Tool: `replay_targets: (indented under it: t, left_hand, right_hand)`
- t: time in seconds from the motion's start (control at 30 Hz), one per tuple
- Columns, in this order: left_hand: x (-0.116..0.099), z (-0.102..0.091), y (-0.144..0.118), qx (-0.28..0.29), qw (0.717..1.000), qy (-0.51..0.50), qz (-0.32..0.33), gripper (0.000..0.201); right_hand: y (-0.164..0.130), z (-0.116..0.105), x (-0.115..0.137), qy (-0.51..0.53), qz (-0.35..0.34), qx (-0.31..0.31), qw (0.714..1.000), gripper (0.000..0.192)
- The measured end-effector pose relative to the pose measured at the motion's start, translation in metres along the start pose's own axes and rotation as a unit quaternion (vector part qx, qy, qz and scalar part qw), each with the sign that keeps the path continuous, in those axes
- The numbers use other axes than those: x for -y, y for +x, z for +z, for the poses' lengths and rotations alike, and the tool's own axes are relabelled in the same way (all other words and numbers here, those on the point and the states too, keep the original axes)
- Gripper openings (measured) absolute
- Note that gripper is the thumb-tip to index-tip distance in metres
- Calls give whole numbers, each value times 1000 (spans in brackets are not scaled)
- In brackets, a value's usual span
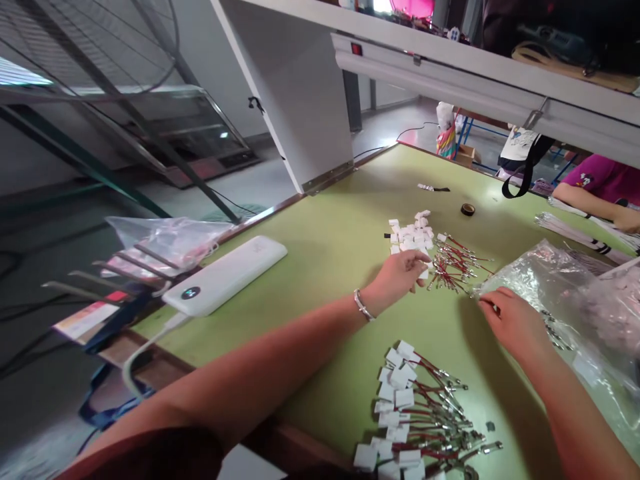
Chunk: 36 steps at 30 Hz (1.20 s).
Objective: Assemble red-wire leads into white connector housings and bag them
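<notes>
My left hand [397,279], with a bracelet at the wrist, is closed in a pinch at the near edge of a pile of white plastic connectors [413,235]. White pieces show at its fingertips; whether they are gripped or lie behind is unclear. Just right of it spreads a bunch of red wires with metal terminals [453,263]. My right hand [515,323] hovers beside a clear plastic bag [530,273], thumb and fingertips together; anything between them is too small to make out. Nearer me lies a row of white connectors with red wires attached [400,400].
A white power bank [227,275] with a cable lies at the table's left edge, near a clear bag [160,237] and metal prongs [95,287]. Black tape [467,209] sits farther back. A shelf [450,50] overhangs the table. Another person's arm [595,203] rests near wire bundles [580,233].
</notes>
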<state>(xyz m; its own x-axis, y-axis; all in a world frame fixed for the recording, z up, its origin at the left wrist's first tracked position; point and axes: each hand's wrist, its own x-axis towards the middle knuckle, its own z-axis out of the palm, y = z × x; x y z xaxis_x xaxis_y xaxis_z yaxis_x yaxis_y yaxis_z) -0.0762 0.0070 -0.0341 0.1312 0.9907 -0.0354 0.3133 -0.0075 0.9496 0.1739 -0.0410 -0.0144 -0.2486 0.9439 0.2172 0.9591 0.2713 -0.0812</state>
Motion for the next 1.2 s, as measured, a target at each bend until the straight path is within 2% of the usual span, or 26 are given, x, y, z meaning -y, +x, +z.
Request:
replay_targets:
  t: [0.1,0.2,0.27,0.37,0.43,0.53,0.6,0.63,0.7,0.8,0.87,0.97,1.07,1.2]
  left_hand:
    - [6,8,-5,54,998,-7,12,17]
    - [14,9,-7,71,989,93,93,14]
    - [19,4,-4,49,969,193,145,19]
    - [23,-7,3,2,940,292,175,24]
    - [25,-11,5,-41,931,304,200,24]
    - [20,-7,0,-96,905,281,305,22]
    - [12,1,-8,-97,882,278,368,24]
    - [8,6,-11,-90,877,283,378,27]
    - [1,14,-15,-76,887,293,349,37]
    - [1,21,-10,-75,919,296,248,49]
    - [4,23,-3,-65,933,276,220,39]
    - [9,26,7,-57,954,203,213,19]
    - [9,30,9,-47,972,140,183,13]
    - [7,35,4,6,981,85,172,4]
  right_hand:
    - [18,5,19,-6,-4,23,1000,19]
    - [40,15,32,-38,-7,17,999,16]
    - [55,23,35,-50,-15,14,999,16]
    - [69,33,34,-54,-26,25,998,15]
    - [71,34,34,-49,-32,25,998,17]
    - [60,29,37,-43,-38,19,998,21]
    - [47,24,42,-46,-36,22,998,23]
    - [40,22,45,-50,-31,29,998,23]
    - [28,20,49,-55,-11,51,997,24]
    - [17,21,51,-64,30,83,994,22]
    - [14,23,49,-63,41,90,993,22]
    - [13,28,46,-54,23,78,995,24]
    - [13,33,48,-52,-9,69,996,24]
    - [12,38,59,-45,-44,65,996,23]
